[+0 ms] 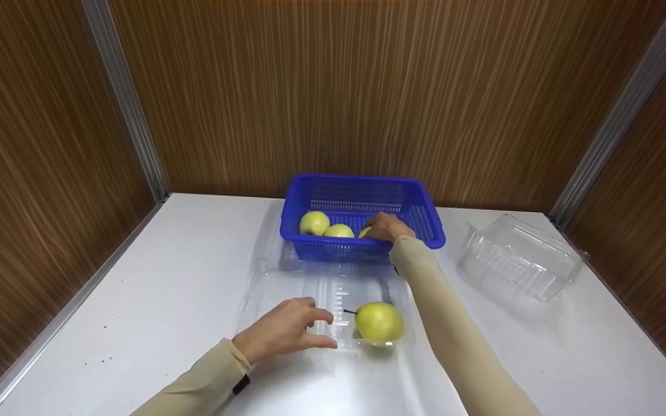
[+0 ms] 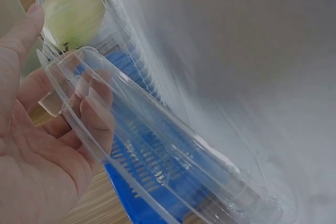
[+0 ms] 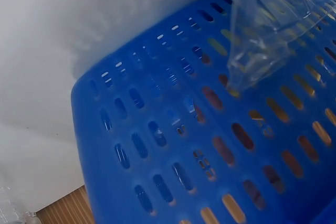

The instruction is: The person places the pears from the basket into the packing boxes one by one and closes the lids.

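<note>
My right hand reaches into the blue plastic basket, its fingers bent round a yellow pear that they mostly cover. Two more pale yellow-green pears, a left one and a middle one, lie beside it. In front of the basket stands a clear plastic container with one stemmed pear in its front right part. At the container's front left, my left hand has thumb and fingers apart. In the left wrist view its fingers show through the clear wall.
Another clear plastic container sits on the white table at the right. Wood-grain panels close off the back and both sides. In the right wrist view, the slotted basket wall hides the right hand.
</note>
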A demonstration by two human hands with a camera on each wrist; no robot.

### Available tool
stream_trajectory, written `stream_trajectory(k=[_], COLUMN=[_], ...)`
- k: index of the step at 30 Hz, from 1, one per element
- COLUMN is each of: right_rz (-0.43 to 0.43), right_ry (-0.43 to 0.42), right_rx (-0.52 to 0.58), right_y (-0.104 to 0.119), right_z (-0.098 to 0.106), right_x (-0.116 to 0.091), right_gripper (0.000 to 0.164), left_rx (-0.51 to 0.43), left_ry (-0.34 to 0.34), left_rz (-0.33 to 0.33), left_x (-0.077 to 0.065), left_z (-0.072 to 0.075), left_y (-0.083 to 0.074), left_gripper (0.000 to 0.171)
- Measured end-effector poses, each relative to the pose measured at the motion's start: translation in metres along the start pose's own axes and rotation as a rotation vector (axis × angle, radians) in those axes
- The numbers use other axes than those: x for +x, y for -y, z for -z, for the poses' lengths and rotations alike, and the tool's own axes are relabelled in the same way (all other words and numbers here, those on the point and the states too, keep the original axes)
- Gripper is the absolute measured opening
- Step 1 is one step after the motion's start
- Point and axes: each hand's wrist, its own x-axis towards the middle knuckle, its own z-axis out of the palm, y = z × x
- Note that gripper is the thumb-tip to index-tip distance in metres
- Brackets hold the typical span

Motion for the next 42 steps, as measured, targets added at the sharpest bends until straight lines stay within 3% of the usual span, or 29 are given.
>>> stream_trajectory(k=[5, 11, 22, 33, 42], right_rz=[0.059, 0.168, 0.332, 0.431, 0.487], right_ry=[-0.032, -0.133, -0.297, -0.306, -0.28], right_rx=[-0.009, -0.005, 0.082, 0.052, 0.027], right_y=[-0.002, -0.004, -0.008, -0.007, -0.011], right_z=[0.0, -0.002, 0.013, 0.025, 0.022], right_x=[0.004, 0.008, -0.014, -0.046, -0.065], right_gripper=[0.058, 0.065, 0.067, 0.066, 0.064], left_rx=[0.007, 0.002, -0.036, -0.036, -0.056], left_ry=[-0.016, -0.015, -0.004, -0.009, -0.007], left_rz=[-0.024, -0.021, -0.015, -0.029, -0.013], left_x=[0.002, 0.002, -0.003, -0.002, -0.006], left_z=[-0.001, -0.001, 0.0, -0.001, 0.0], left_y=[0.001, 0.003, 0.002, 0.004, 0.007], left_gripper=[0.048, 0.049, 0.047, 0.049, 0.046])
